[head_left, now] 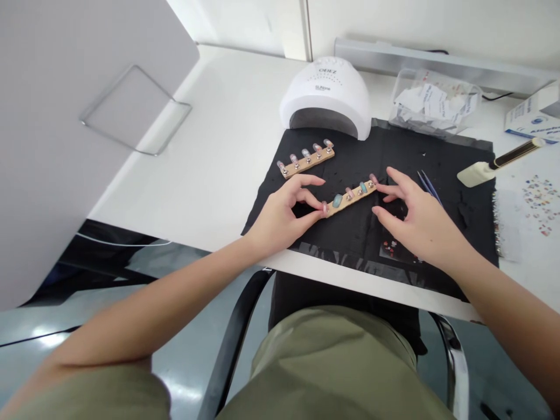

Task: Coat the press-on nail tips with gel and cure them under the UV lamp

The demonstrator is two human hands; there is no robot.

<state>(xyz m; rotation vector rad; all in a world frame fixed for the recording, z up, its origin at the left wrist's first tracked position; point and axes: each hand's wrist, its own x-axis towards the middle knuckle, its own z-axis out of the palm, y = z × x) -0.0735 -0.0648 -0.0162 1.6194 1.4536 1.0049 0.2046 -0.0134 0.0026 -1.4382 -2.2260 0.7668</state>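
A wooden strip point(352, 198) carrying several painted false nails lies slanted on a black mat point(455, 169). My left hand point(282, 213) pinches the strip's near-left end between thumb and fingers. At the far-right end my right hand point(413, 219) has its fingers spread, with the fingertips touching the strip. A second wooden strip with nails point(306, 158) rests further back on the mat, untouched.
A white nail lamp point(326, 96) stands behind the mat. Tweezers point(429, 185) lie right of my right hand. A brush point(499, 163), a clear box of papers point(433, 102), a sticker sheet point(540, 201) and a grey partition point(65, 116) surround the white desk point(219, 151).
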